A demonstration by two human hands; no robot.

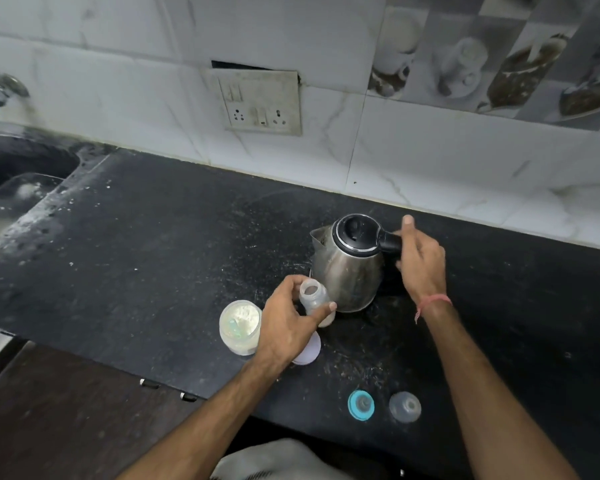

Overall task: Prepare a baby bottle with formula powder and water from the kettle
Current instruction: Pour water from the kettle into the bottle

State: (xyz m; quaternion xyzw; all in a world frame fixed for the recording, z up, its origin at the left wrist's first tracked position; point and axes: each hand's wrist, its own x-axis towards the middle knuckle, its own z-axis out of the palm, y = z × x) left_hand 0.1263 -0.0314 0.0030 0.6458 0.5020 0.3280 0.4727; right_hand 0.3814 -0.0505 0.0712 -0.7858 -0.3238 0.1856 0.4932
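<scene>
Your left hand (288, 323) curls around the open bottle (316, 301), thumb across its front, standing it on the counter (153, 254) against the kettle (347, 265). Your right hand (421, 261) reaches the kettle's handle, fingers loosely spread, grip unclear.

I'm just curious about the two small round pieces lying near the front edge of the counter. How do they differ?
The blue-ringed piece has a bright turquoise rim around a grey centre; the clear grey piece is one pale, see-through grey all over. The blue-ringed one lies to the left, the grey one to the right, apart from each other. Both are round, similar in size, and rest untouched on the black counter.
</scene>
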